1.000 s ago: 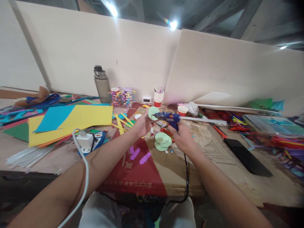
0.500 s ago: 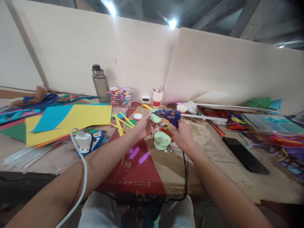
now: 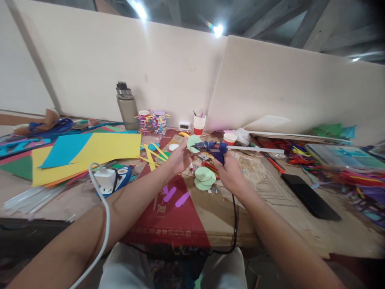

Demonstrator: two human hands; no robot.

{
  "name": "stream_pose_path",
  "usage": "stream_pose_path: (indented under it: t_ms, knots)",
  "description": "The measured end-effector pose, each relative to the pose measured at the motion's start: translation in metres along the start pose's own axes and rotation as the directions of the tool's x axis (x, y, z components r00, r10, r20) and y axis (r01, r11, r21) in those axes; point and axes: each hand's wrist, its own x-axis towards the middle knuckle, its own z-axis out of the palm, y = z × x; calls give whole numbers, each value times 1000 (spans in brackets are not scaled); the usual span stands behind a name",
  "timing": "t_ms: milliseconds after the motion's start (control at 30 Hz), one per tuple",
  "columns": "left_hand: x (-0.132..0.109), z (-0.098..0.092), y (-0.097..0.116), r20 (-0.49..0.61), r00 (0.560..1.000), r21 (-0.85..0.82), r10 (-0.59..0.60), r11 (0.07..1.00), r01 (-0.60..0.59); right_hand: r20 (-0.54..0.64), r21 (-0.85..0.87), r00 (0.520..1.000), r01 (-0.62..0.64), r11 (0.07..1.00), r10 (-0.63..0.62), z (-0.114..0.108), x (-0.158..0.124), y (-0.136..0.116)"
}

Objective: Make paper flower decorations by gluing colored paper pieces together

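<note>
Between the fingers of my left hand [image 3: 179,158] is a round light-green paper disc [image 3: 192,141], its face turned towards me. My right hand [image 3: 230,170] is wrapped round the grip of a blue hot glue gun [image 3: 217,147], whose nozzle points left at the disc's lower right part. A long white glue stick [image 3: 255,149] sticks out of the gun's back. Whether the nozzle touches the paper I cannot tell. Below, on the cardboard, lie several more green discs [image 3: 203,176], overlapping. Purple paper strips [image 3: 182,199] rest nearer to me.
Two decorated stacks [image 3: 159,121], a grey bottle [image 3: 126,106] and a paper cup with pens [image 3: 199,123] stand along the back. Yellow and blue sheets [image 3: 117,146] and a power strip [image 3: 120,178] lie left. A black phone [image 3: 309,196] is at right; the gun's black cord [image 3: 235,224] hangs over the edge.
The green disc has shifted slightly left and up and faces me more fully. The glue gun has moved a little left and lower, its nozzle now over the disc's lower right side.
</note>
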Motion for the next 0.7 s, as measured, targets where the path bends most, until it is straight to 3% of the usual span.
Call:
stream_pose_path:
  t_ms: [300,567,700]
  knots:
    - [-4,2,-1,90,996,75,-10,997,3,-72,-7,994,-82,997,82,-7,5,1]
    - [0,-1,3,36,998,21,54,998,-55,-44,-91,998,-57,994,53,-4,0,-1]
    - [0,0,5,-2,997,3,78,997,-78,-3,-52,999,-48,998,47,-3,-1,-2]
